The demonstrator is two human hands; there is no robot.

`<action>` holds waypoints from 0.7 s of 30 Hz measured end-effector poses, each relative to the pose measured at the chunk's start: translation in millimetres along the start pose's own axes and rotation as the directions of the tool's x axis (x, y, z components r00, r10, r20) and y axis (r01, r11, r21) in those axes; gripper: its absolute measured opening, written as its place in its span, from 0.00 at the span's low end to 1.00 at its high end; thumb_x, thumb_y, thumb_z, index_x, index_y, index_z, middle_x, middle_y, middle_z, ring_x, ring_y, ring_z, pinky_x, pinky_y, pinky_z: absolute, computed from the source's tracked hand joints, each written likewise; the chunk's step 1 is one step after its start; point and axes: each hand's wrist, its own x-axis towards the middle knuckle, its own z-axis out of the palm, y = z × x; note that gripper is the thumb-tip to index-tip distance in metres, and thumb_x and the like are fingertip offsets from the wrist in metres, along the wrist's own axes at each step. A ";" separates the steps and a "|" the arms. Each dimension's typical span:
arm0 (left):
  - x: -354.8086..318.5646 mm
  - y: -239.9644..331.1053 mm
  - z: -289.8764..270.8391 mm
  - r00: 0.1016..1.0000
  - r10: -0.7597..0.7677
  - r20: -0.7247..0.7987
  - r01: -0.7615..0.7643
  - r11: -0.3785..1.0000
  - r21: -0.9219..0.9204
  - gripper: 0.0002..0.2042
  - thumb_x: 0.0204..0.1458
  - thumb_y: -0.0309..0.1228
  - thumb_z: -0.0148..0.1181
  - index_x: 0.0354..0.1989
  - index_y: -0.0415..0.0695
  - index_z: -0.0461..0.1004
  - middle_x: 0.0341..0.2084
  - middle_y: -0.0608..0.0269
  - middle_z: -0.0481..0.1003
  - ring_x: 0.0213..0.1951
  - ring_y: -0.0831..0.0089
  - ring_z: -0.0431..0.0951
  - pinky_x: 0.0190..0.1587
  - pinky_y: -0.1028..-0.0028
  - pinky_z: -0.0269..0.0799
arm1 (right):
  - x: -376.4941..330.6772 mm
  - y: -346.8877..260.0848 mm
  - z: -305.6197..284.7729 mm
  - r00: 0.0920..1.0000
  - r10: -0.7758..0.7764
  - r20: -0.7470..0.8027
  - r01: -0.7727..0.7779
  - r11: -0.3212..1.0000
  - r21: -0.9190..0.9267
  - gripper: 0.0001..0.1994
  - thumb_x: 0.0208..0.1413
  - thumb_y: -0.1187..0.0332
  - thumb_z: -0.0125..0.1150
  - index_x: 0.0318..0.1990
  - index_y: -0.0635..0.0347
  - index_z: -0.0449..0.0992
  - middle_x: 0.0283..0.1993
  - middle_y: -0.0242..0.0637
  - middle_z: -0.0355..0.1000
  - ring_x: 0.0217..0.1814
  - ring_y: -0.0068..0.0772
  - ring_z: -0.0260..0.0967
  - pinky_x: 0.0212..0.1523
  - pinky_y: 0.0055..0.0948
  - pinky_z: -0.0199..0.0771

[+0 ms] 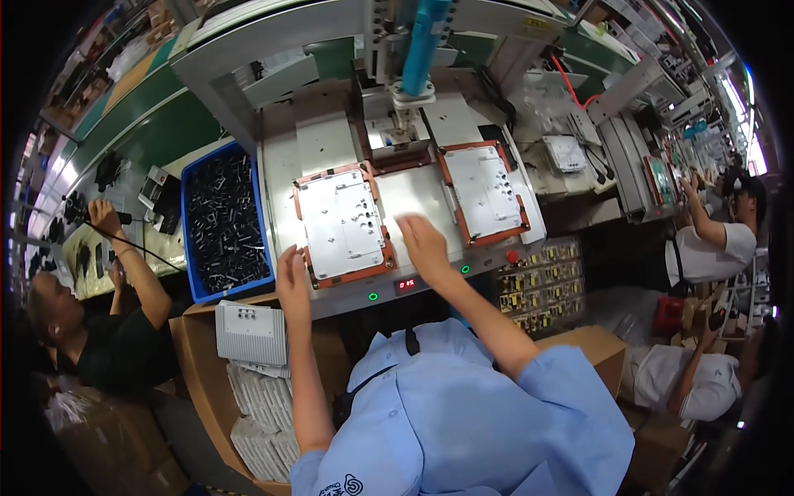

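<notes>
A white rectangular panel [341,223] with small round holes lies in the left orange-red fixture [331,281] of a metal press bench. A similar white panel [484,190] lies in the right orange-red fixture [526,217]. At the near left corner of the left fixture is my left hand [291,279], its fingers stretched out and nothing visible in them. My right hand [423,246] hovers over the bare metal between the two fixtures, nearer the left panel. Its fingers are extended, slightly blurred, with no object showing in them.
A blue bin [188,240] of small black parts stands left of the bench. Below it, a cardboard box [207,395] holds stacked ribbed white housings [251,331]. A blue cylinder [426,45] hangs above the bench's middle. Green-lit buttons [373,296] line the front edge. Co-workers sit at both sides.
</notes>
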 end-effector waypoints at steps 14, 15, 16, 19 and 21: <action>29.6 10.6 20.4 0.983 -0.183 0.009 0.183 0.979 -0.089 0.17 0.61 0.38 0.49 0.49 0.38 0.73 0.32 0.72 0.73 0.30 0.85 0.65 0.33 0.83 0.61 | -126.7 107.6 -58.5 0.715 0.697 0.066 -0.605 0.568 0.557 0.12 0.56 0.64 0.61 0.33 0.63 0.69 0.25 0.34 0.70 0.24 0.23 0.71 0.24 0.21 0.71; 29.4 8.3 20.5 0.984 -0.179 0.018 0.180 0.975 -0.128 0.16 0.61 0.37 0.49 0.49 0.37 0.73 0.29 0.74 0.71 0.28 0.86 0.62 0.31 0.83 0.58 | -122.9 102.0 -65.2 0.652 0.740 0.167 -0.685 0.479 0.549 0.12 0.55 0.64 0.62 0.31 0.64 0.70 0.24 0.34 0.70 0.23 0.21 0.70 0.23 0.21 0.70; 28.8 10.6 24.0 0.984 -0.177 0.002 0.176 0.978 -0.115 0.16 0.62 0.37 0.49 0.48 0.37 0.73 0.28 0.75 0.70 0.27 0.86 0.61 0.30 0.83 0.58 | -117.4 89.3 -69.1 0.658 0.732 0.178 -0.683 0.481 0.550 0.12 0.55 0.64 0.62 0.31 0.64 0.70 0.24 0.34 0.70 0.23 0.21 0.70 0.23 0.21 0.70; 26.5 10.5 23.3 0.986 -0.158 -0.057 0.154 0.986 -0.071 0.16 0.62 0.36 0.48 0.48 0.37 0.74 0.26 0.75 0.70 0.26 0.86 0.61 0.29 0.83 0.57 | -97.3 48.7 -70.0 0.829 0.558 0.027 -0.553 0.813 0.182 0.13 0.54 0.64 0.62 0.26 0.65 0.71 0.20 0.33 0.71 0.21 0.20 0.67 0.24 0.24 0.69; 27.3 11.9 23.3 0.979 -0.199 -0.045 0.197 0.980 -0.043 0.15 0.61 0.36 0.48 0.48 0.37 0.74 0.26 0.75 0.69 0.26 0.87 0.60 0.29 0.84 0.56 | -78.6 26.0 -48.6 0.926 0.376 0.031 -0.371 0.891 0.263 0.10 0.56 0.65 0.60 0.32 0.64 0.73 0.20 0.27 0.67 0.23 0.15 0.64 0.25 0.18 0.66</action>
